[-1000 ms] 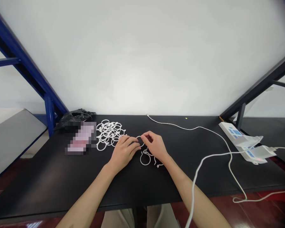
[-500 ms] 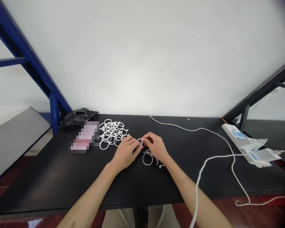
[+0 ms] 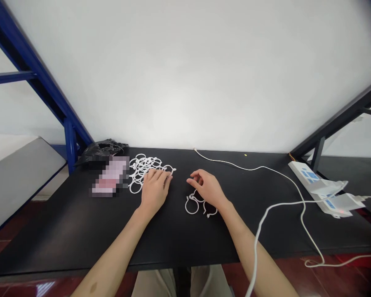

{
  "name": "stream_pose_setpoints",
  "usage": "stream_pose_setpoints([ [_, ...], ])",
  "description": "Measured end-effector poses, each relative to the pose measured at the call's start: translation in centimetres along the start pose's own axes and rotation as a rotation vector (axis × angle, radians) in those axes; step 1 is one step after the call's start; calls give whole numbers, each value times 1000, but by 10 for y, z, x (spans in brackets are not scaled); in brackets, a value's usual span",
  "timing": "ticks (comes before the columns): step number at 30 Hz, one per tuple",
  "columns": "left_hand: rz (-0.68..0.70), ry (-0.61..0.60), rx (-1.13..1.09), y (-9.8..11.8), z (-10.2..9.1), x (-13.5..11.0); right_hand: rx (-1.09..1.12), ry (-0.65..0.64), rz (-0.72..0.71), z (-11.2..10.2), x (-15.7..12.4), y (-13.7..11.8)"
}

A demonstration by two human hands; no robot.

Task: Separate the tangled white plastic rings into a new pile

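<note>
My left hand point(image 3: 155, 189) is at the right edge of a pile of white plastic rings point(image 3: 136, 187), its fingers curled over them. One white ring point(image 3: 170, 168) with a small tab stands out at its fingertips, apparently pinched by the thumb and fingers; the grip is partly hidden. To the right, my right hand point(image 3: 207, 187) hovers above the table with thumb and index finger apart and nothing between them. Below it lie several loose rings, one a closed-looking loop point(image 3: 192, 213) and another an open ring point(image 3: 215, 211) partly covered by the wrist.
A black plastic bag point(image 3: 103, 149) and a blurred pink-white packet point(image 3: 109, 175) lie left of the pile. A white power strip point(image 3: 312, 185) sits at the right, with white cables point(image 3: 267, 210) running across the black table point(image 3: 179, 243). Blue frame bars point(image 3: 49, 90) rise at the left.
My left hand has moved left to the pile with the ring that both hands were holding. My right hand has let go of it and opened, staying near the loose rings.
</note>
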State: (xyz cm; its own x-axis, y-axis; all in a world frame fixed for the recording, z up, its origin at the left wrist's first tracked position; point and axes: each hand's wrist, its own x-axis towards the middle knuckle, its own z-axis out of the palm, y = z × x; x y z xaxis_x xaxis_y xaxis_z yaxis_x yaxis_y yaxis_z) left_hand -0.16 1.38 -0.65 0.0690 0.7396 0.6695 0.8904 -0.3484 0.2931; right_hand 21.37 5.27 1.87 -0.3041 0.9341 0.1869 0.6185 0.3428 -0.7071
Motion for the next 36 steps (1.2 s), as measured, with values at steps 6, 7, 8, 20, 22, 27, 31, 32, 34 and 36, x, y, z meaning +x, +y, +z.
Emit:
stream_pose_setpoints([
  [6, -99, 132, 105, -18, 1, -1, -165, -164, 1, -27, 0, 18],
  [7, -109, 133, 120, -19, 1, -2, -160, -179, -14, -28, 0, 18],
  [8, -119, 127, 131, -20, 1, -2, -156, -194, -27, -28, 0, 18],
  [20, 56, -30, -116, 5, -2, 0, -238, -44, -33, -2, 1, 14],
  [22, 86, -80, -191, 10, -4, 0, -163, 27, -12, 2, 1, 11],
  [27, 103, -167, -334, 18, -4, -1, -1, 128, -32, 10, -3, -2],
  [31, 64, -198, -417, 21, -4, -1, 46, 86, -77, 17, -5, -7],
  [32, 58, -198, -424, 22, -4, -1, 48, 64, -86, 18, -5, -7],
  [34, 52, -192, -412, 22, -4, -1, 55, 29, -90, 18, -4, -8],
  [36, 55, -200, -383, 22, -3, -1, 104, 14, -73, 17, -4, -10],
])
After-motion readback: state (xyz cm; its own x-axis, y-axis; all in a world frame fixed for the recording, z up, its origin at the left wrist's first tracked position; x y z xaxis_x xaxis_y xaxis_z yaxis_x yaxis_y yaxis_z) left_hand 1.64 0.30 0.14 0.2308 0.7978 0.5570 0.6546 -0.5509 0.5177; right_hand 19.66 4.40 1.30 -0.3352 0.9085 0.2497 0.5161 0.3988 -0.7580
